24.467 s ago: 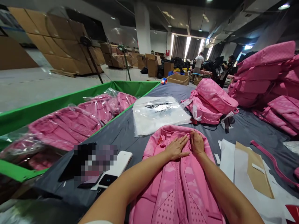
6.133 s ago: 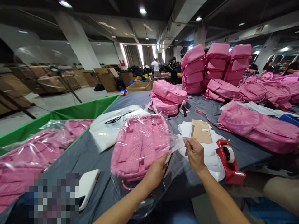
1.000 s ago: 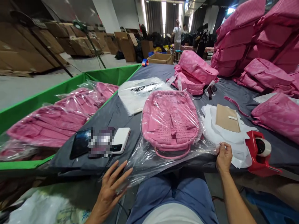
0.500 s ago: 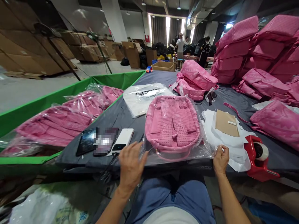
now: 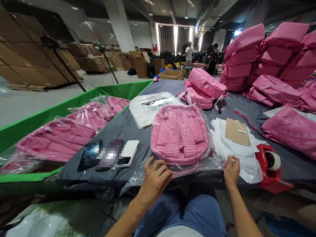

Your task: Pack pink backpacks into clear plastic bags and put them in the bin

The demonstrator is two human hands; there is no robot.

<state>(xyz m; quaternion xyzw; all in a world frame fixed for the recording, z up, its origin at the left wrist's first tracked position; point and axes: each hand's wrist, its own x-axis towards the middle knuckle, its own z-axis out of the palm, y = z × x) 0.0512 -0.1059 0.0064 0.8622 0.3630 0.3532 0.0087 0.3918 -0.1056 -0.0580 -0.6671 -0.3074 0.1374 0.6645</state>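
Note:
In front of me a pink backpack point(image 5: 179, 135) lies flat inside a clear plastic bag point(image 5: 213, 161), straps side up. My right hand point(image 5: 232, 171) pinches the bag's lower right corner at the table edge. Below the backpack's lower left edge, my left hand point(image 5: 156, 177) rests against the plastic, its fingers bent and apart. Loose film spreads out to the left of that hand and over the table edge. Behind the backpack lies a flat whitish plastic bag point(image 5: 148, 107) with black lettering.
A red tape dispenser point(image 5: 273, 168) stands right of white papers point(image 5: 222, 141) topped by brown cardboard point(image 5: 237, 131). Phones and a white power bank point(image 5: 130, 151) lie left. Wrapped pink bags fill a green-sided bin point(image 5: 106, 87). Pink backpacks point(image 5: 242, 59) are stacked right; people stand far back.
My left hand has moved right, from beside the power bank to the plastic below the backpack. The loose film now spreads further left. My right hand keeps its pinch on the corner.

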